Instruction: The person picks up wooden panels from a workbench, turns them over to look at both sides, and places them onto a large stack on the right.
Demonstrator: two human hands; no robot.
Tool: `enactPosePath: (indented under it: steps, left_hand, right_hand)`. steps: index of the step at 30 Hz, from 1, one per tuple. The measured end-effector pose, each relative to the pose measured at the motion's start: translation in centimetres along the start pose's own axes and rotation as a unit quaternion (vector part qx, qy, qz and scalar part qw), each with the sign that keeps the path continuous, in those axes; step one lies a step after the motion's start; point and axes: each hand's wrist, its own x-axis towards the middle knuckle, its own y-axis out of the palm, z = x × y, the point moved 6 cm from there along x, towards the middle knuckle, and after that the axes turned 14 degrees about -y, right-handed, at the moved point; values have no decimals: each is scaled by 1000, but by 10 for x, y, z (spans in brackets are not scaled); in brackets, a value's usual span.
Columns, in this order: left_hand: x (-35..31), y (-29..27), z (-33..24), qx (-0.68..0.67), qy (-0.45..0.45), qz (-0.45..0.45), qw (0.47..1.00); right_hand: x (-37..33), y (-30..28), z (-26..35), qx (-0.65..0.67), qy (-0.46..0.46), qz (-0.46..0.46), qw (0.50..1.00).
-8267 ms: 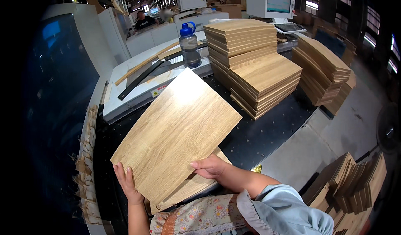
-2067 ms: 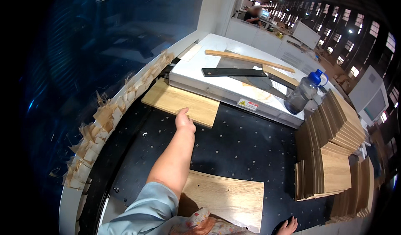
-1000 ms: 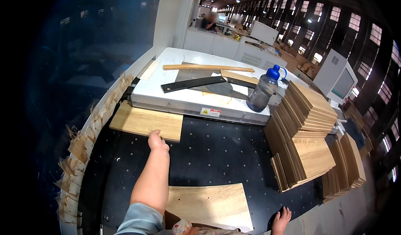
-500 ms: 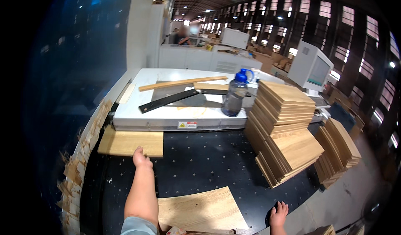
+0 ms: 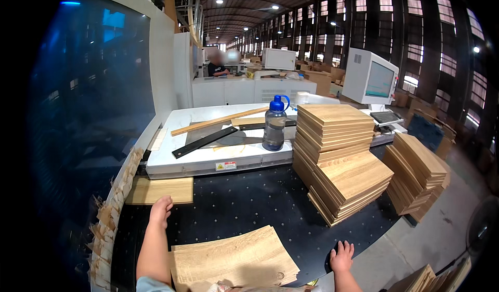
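Observation:
A pale wood-grain board (image 5: pixel 143 190) lies on the black table at the left, against the white machine beam's front edge. My left hand (image 5: pixel 161 211) reaches to its front edge, fingers loosely bent and grasping nothing. Whether the fingertips touch the board is hard to tell. Close to my body, a few wood-grain boards (image 5: pixel 228 255) lie one on another, beside my left forearm. My right hand (image 5: pixel 341 257) rests open with spread fingers at the table's right edge, apart from the boards.
Tall stacks of boards (image 5: pixel 343 175) stand at the right, with another stack (image 5: pixel 416 170) beyond. A blue-capped water bottle (image 5: pixel 274 125) and a black bar (image 5: pixel 204 142) sit on the white beam (image 5: pixel 161 162). Frayed strips (image 5: pixel 106 214) hang at the left. A co-worker (image 5: pixel 217 66) is far back.
The far-left board has shifted slightly left along the beam. My left hand has drawn back from its top to its front edge. The view has tilted up; my right hand stays at the table edge.

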Motion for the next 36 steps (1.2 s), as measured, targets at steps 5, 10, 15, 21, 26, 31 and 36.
enactPosePath:
  steps: [5, 10, 15, 21, 26, 31, 36]
  left_hand:
    - [-70, -87, 54, 144, 82, -62, 984]
    - [-143, -112, 116, -32, -72, -14, 997]
    - [-187, -43, 133, 14, -65, 93, 993]
    - [-178, -30, 135, 49, -60, 107, 991]
    - [-178, 23, 136, 76, -52, 187, 978]
    - [-197, 98, 123, 162, -75, 252, 951]
    - [-180, 162, 154, 227, -6, 338, 913]
  right_hand:
    - [23, -20, 37, 133, -48, 165, 976]
    - [35, 6, 105, 344, -142, 189, 909]
    - [8, 31, 151, 377, -142, 347, 847]
    - [-20, 16, 141, 412, -132, 336, 836]
    - [-38, -10, 71, 448, -45, 327, 831]
    - [-61, -46, -18, 394, 112, 402, 819]
    - [-88, -76, -67, 348, 236, 418, 805]
